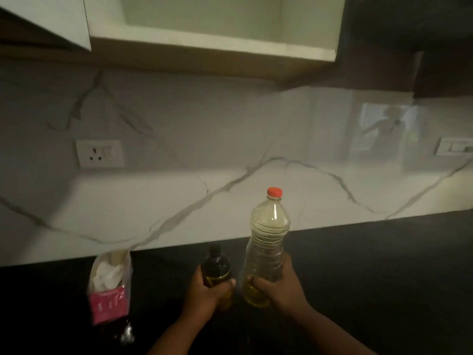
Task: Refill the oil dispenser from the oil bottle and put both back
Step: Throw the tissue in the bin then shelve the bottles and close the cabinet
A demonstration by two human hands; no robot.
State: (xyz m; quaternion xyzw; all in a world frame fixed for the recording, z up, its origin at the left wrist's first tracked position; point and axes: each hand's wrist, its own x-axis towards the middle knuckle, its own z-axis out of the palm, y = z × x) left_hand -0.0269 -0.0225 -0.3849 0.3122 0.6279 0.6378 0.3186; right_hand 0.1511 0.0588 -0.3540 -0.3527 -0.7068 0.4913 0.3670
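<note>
Left hand (207,290) wrapped round dark oil dispenser (215,269), just left of oil bottle (267,249); right hand (277,283) curled round bottle's lower body, red cap (274,192) on; both upright over dark counter (371,278); risk: oily plastic slipping in grip, spill when pouring into narrow neck.

dark countertop (384,265) with a pink-labelled plastic bag (110,285) at left

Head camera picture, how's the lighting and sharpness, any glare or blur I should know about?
Head view: dim overall, the dark counter swallowing detail; soft motion blur on the packet and wall socket; a window reflection glares on the glossy marble backsplash; wide-angle bending tilts the cabinet edges.
</note>
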